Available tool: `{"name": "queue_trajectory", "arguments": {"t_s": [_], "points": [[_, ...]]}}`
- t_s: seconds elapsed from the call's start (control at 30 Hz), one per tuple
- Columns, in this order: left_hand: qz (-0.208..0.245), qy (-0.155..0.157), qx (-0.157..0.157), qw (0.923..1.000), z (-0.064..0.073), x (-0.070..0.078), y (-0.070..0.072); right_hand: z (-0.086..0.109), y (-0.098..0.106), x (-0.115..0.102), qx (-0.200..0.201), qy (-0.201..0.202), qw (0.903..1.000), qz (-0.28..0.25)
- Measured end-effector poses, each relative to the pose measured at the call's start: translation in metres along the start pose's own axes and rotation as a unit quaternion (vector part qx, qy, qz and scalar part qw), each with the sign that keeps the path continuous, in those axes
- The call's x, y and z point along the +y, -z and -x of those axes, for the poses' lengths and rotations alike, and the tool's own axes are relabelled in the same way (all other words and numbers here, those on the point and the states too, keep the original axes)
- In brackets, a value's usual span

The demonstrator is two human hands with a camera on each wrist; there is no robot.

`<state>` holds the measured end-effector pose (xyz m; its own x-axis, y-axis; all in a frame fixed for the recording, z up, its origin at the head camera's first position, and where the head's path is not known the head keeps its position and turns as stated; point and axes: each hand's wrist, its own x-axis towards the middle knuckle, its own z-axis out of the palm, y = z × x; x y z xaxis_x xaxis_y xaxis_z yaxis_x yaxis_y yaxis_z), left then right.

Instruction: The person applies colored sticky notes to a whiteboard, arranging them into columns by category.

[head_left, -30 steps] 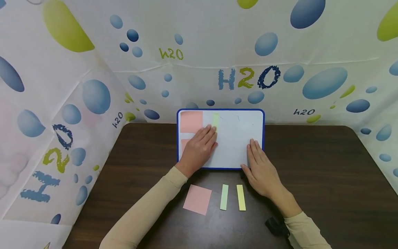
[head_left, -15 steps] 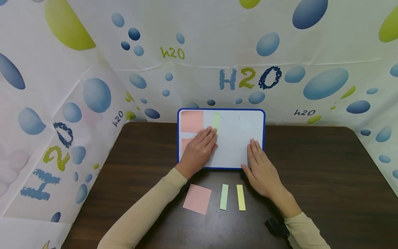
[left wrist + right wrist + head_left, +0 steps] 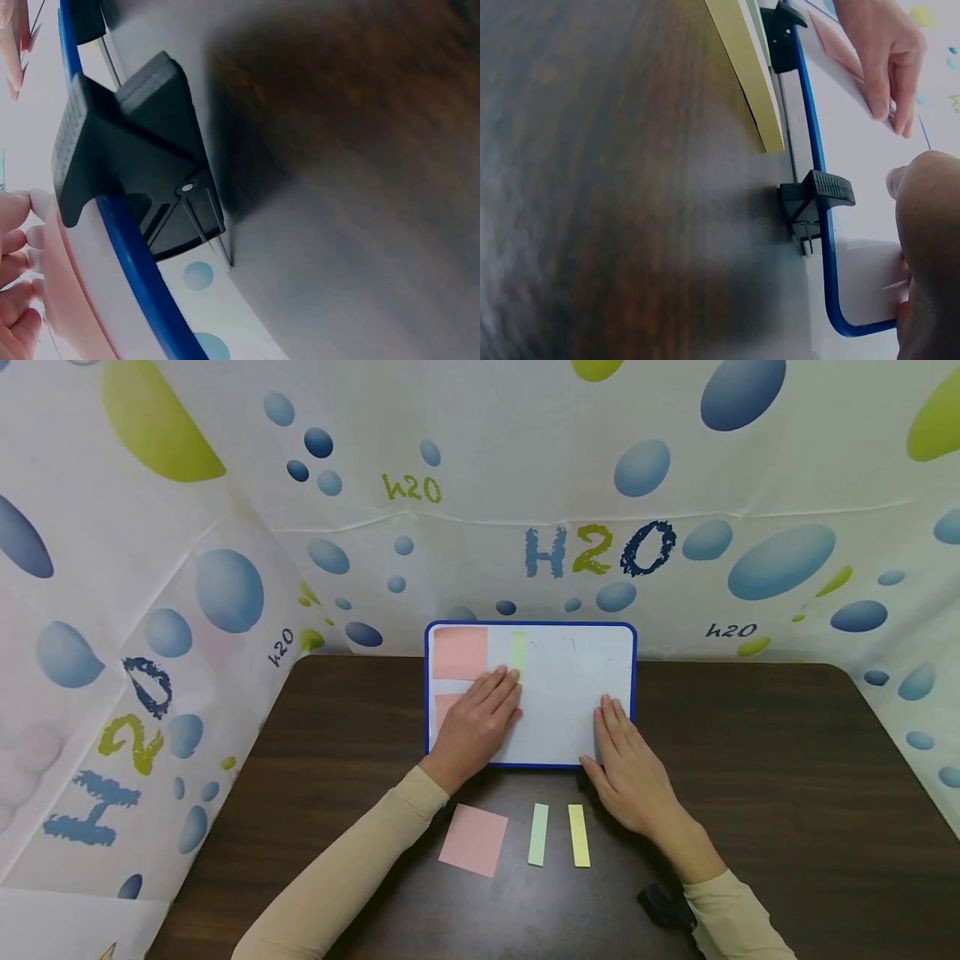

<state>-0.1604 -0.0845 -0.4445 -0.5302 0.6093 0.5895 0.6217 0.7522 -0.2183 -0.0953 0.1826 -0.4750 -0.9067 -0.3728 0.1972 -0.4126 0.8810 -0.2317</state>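
Note:
A white board with a blue frame [image 3: 555, 623] stands at the back of the dark table. My left hand [image 3: 476, 722] lies on it with fingers extended, the fingertips at the lower part of a pale green sticky strip [image 3: 518, 647]. A pink sticky note [image 3: 461, 653] is on the board's upper left, and a second pink note [image 3: 444, 708] below is partly hidden by that hand. My right hand [image 3: 630, 768] rests its straight fingers on the board's lower right, thumb near the bottom edge. The left wrist view shows my left fingers [image 3: 15, 270] beside a pink note.
On the table before the board lie a pink note pad [image 3: 474, 841], a green strip pad [image 3: 538, 835] and a yellow strip pad [image 3: 580, 836]. Black clips [image 3: 817, 196] support the board's lower edge. A black object [image 3: 663, 907] is by my right wrist. A printed sheet [image 3: 480, 560] hangs behind.
My left fingertips have slid very slightly down along the green strip on the board. The right hand stays in place, and the head view shifts a little.

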Motion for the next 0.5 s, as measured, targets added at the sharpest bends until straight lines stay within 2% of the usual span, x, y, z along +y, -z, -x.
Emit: {"name": "queue_trajectory", "arguments": {"t_s": [0.5], "points": [[-0.008, 0.000, -0.021, 0.9997, -0.003, 0.001, 0.006, -0.003, 0.010, 0.000, -0.029, -0.008, 0.9992, -0.026]]}}
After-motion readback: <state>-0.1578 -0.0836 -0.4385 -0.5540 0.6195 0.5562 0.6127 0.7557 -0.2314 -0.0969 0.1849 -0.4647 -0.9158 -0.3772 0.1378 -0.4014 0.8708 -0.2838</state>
